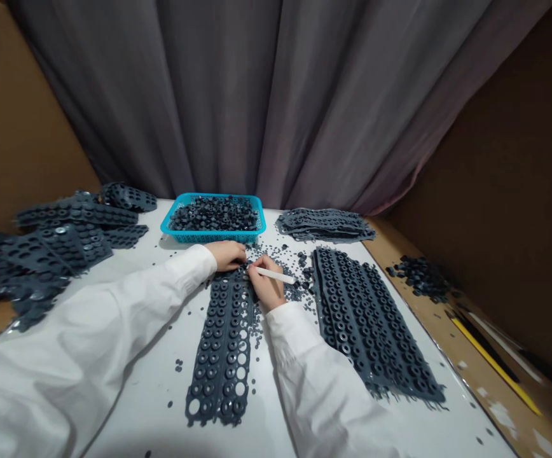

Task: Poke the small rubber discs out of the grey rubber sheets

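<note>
In front of me a dark grey moulded rubber sheet (223,343) lies lengthwise on the white tabletop, covered in rows of ring-shaped parts. Open round holes show along its right side and at the near left corner. At the sheet's far end, my left hand (229,256) is closed with bent fingers on its edge; the fingertips are partly hidden. My right hand (269,286) grips a white pen-like tool (276,275) beside the sheet's far right edge. The tool's working tip is hidden by the fingers. Small dark discs (257,324) lie scattered around both hands.
Behind my hands stands a blue basket (165,228) full of small dark parts. More sheets (366,312) are stacked on the right, flattened ones (324,224) behind them, and a heap (61,242) at left. Loose parts (421,278) and a yellow-and-black tool (495,366) lie at far right.
</note>
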`<state>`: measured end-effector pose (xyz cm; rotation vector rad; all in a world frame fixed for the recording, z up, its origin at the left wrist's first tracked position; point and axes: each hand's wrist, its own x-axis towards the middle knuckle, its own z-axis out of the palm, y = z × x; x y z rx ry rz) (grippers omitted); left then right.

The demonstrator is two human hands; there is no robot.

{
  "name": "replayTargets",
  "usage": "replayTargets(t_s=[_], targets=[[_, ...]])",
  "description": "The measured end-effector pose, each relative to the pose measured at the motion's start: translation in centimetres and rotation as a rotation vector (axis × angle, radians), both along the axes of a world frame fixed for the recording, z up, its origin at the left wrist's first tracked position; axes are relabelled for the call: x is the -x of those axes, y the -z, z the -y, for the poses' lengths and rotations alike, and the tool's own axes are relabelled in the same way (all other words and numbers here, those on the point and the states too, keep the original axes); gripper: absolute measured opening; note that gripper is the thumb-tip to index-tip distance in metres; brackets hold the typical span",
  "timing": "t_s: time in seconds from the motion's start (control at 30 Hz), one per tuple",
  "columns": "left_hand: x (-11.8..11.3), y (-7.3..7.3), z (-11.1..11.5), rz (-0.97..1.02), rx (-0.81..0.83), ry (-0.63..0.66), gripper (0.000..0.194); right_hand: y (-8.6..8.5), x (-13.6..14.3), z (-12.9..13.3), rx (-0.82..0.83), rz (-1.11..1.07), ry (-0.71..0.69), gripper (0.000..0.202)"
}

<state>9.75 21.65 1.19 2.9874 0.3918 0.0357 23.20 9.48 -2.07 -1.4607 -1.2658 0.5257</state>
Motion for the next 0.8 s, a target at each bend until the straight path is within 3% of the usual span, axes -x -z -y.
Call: replayTargets(t_s=[0.27, 0.5, 0.8], targets=[[-0.2, -0.7, 0.3, -0.020, -0.012, 0.070, 0.013, 0.2, 0.2, -0.1, -0.013, 0.064, 0.039, 0.011], [0.1, 0.5, 0.8, 0.090, -0.033, -0.009, 0.015, 0.5, 0.3, -0.2, -0.027, 0.123, 0.069, 0.012], [1.9, 2.5, 0.9, 0.325, 0.060, -0.158, 0.019, 0.3, 0.4, -0.2, 0.001, 0.104, 0.064, 0.012]])
